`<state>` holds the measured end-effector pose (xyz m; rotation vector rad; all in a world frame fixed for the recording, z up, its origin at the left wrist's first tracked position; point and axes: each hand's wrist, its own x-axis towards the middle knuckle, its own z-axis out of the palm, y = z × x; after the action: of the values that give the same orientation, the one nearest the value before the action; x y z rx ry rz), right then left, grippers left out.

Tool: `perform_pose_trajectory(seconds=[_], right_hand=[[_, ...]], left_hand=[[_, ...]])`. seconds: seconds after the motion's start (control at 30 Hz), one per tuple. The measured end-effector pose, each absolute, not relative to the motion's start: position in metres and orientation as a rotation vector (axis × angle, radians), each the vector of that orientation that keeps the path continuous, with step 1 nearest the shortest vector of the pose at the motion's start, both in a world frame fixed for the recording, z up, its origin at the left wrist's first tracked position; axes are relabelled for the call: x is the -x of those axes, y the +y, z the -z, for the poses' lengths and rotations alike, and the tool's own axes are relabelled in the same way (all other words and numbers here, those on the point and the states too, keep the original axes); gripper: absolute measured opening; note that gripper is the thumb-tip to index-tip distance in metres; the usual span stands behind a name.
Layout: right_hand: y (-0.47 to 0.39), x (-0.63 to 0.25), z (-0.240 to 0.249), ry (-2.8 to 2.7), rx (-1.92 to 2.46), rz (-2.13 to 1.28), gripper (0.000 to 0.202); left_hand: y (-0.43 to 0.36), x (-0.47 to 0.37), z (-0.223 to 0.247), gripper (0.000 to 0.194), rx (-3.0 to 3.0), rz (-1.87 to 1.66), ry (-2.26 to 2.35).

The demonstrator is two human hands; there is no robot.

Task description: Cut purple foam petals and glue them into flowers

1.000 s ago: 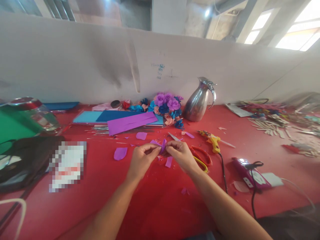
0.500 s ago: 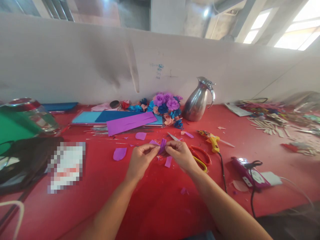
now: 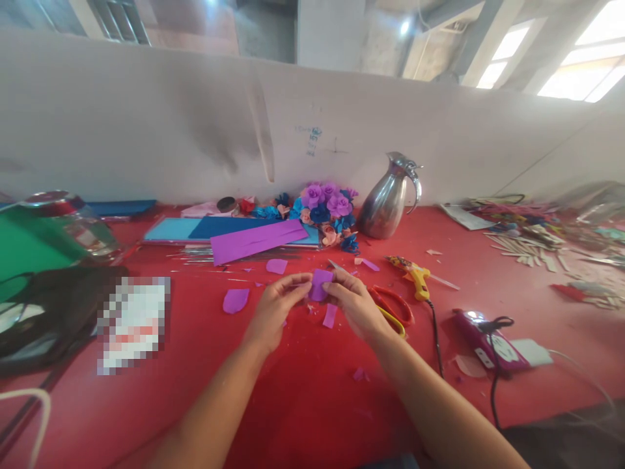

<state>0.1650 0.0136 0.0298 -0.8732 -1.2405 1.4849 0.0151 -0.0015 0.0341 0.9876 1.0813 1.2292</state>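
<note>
In front of you is a red table (image 3: 303,397), its surface shiny in places; along its far side stands a pale wall (image 3: 146,117), with grey smudges (image 3: 209,124) and a whitish streak (image 3: 262,140) left of its middle. Near the middle you see small blue-green writing (image 3: 313,140), too blurred to read, and a thin cross mark (image 3: 335,147) just beside it. Over the wall's top edge you look into a larger room; a grey pillar (image 3: 331,32) stands near the centre, dark bars (image 3: 118,21) show at the upper left, and bright windows (image 3: 583,62) glare at the upper right; a bluish-white light (image 3: 405,27) shines between the pillar and windows.
</note>
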Motion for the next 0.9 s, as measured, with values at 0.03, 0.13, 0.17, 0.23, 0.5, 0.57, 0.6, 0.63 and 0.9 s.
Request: perform_pose_trajectory(seconds=[0.03, 0.13, 0.17, 0.23, 0.5, 0.57, 0.6, 0.63, 0.9], right_hand=[[0.013, -0.165, -0.031, -1.23, 0.854, -1.531, 0.015], [0.014, -0.166, -0.031, -1.184, 0.854, -1.617, 0.019], [0.014, -0.166, -0.031, -1.157, 0.855, -1.64, 0.021], [0.016, -0.166, -0.029, -1.098, 0.838, -1.696, 0.026], [0.017, -0.16, -0.018, -1.028, 0.737, -1.791, 0.03], [0.015, -0.158, -0.019, -1.047, 0.713, -1.812, 0.03], [0.015, -0.157, -0.02, -1.047, 0.707, -1.82, 0.029], [0.014, -0.157, -0.02, -1.041, 0.706, -1.829, 0.029], [0.015, -0.16, -0.02, -1.062, 0.719, -1.82, 0.029]], left_hand=[[-0.001, -0.014, -0.035, 0.024, -0.954, -1.195, 1.055], [-0.002, -0.012, -0.038, 0.018, -0.935, -1.184, 1.019], [-0.002, -0.012, -0.039, 0.017, -0.929, -1.198, 1.017], [-0.003, -0.011, -0.04, 0.017, -0.908, -1.217, 1.013], [-0.008, -0.014, -0.044, 0.014, -1.056, -1.201, 1.002], [-0.009, -0.015, -0.046, 0.014, -1.082, -1.19, 1.017], [-0.01, -0.015, -0.046, 0.014, -1.09, -1.185, 1.022], [-0.01, -0.015, -0.046, 0.014, -1.096, -1.182, 1.024], [-0.007, -0.014, -0.044, 0.027, -1.036, -1.256, 0.953]])
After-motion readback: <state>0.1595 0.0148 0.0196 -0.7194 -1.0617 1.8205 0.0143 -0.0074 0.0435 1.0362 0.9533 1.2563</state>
